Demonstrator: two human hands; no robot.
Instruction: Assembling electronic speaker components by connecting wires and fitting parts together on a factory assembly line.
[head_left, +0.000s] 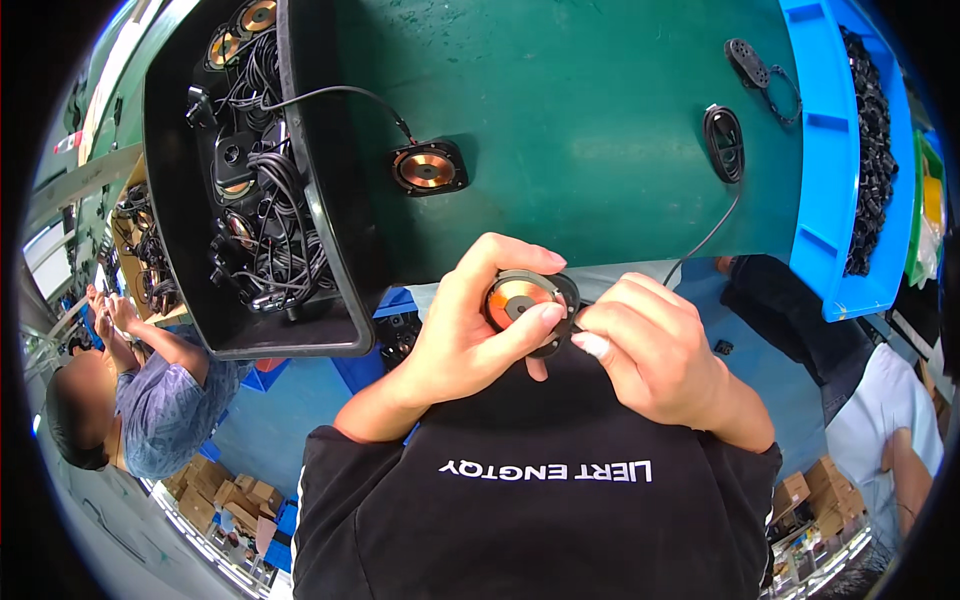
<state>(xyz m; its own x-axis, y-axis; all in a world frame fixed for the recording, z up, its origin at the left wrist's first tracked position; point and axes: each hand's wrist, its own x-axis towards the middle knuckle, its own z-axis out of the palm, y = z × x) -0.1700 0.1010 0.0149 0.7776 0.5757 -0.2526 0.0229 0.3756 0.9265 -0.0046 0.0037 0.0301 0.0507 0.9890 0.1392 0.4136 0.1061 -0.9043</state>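
My left hand is wrapped round a black charger housing with a flat copper coil in its face, held up in front of my chest. At the housing's right edge, my right hand is closed in a pinch on the end of a thin black cable. That end is mostly hidden by the fingers. From there the cable runs to a tied cable bundle on the green bench. A second copper-coil charger lies coil up on the bench, its cord leading into the black bin.
A black bin at left holds several coil chargers and tangled cables. At right stands a blue tray of small black parts. A dark oval part with a thin loop lies beside it. Other people are at both sides.
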